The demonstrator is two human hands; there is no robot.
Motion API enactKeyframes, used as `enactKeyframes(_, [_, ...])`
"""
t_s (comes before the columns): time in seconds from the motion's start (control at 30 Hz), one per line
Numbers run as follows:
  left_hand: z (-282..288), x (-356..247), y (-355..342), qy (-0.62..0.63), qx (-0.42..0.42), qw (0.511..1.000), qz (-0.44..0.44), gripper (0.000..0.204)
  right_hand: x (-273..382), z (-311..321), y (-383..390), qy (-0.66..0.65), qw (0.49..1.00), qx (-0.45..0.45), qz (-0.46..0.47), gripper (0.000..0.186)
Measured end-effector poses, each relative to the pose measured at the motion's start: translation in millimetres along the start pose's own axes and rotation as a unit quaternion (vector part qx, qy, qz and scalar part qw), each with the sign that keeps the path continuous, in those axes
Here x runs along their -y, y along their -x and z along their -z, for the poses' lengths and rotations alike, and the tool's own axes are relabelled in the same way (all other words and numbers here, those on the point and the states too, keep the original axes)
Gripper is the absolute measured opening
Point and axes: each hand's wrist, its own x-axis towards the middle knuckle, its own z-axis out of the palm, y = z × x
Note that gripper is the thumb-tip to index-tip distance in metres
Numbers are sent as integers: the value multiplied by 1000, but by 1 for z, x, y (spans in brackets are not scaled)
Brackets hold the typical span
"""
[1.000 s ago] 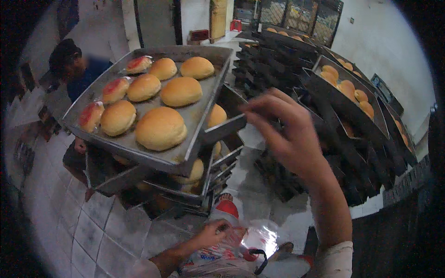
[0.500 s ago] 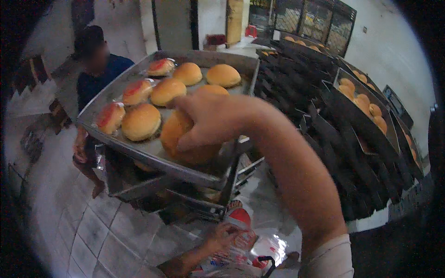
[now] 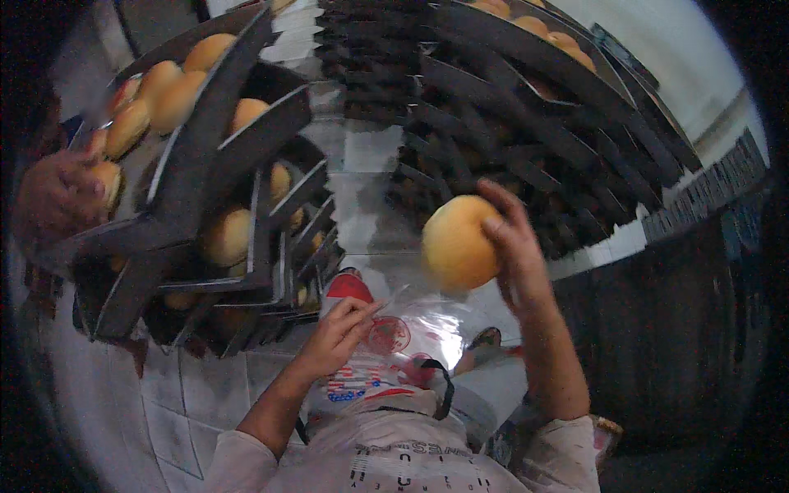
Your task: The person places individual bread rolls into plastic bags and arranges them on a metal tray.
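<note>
My right hand (image 3: pixel 522 255) grips a round golden bun (image 3: pixel 460 244) and holds it in the air above my lap. Lower and to its left, my left hand (image 3: pixel 337 333) pinches the edge of a clear plastic bag with its fingertips. Clear plastic bags with red print (image 3: pixel 390 335) lie across my lap, shiny where light falls on them. At upper left, several more buns (image 3: pixel 168 99) sit in a dark metal tray (image 3: pixel 201 123), the top one of a skewed stack.
Another person's blurred hand (image 3: pixel 62 197) is at the left edge of that tray stack. Tall stacks of dark trays (image 3: pixel 526 107) with buns on top fill the upper right. A tiled floor (image 3: pixel 362 197) runs between the stacks.
My right hand has taken a bun from the tray and brought it down and right, over my lap. The view has swung, so the tray stack appears farther left.
</note>
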Motion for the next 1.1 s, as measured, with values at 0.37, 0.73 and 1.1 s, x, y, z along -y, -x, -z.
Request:
enactKeyframes(0.37, [-64,-12,-16,419,139,847,298,50,-48,35,67,266,952,124,84,23])
enactKeyframes(0.73, [-58,-30,-32,433,6,869,241,44,-53,38,70,233,967,50,86,6])
enactKeyframes(1.1, [-50,-32,-50,62,-76,995,-9,19,-56,50,57,202,973,-28,112,7])
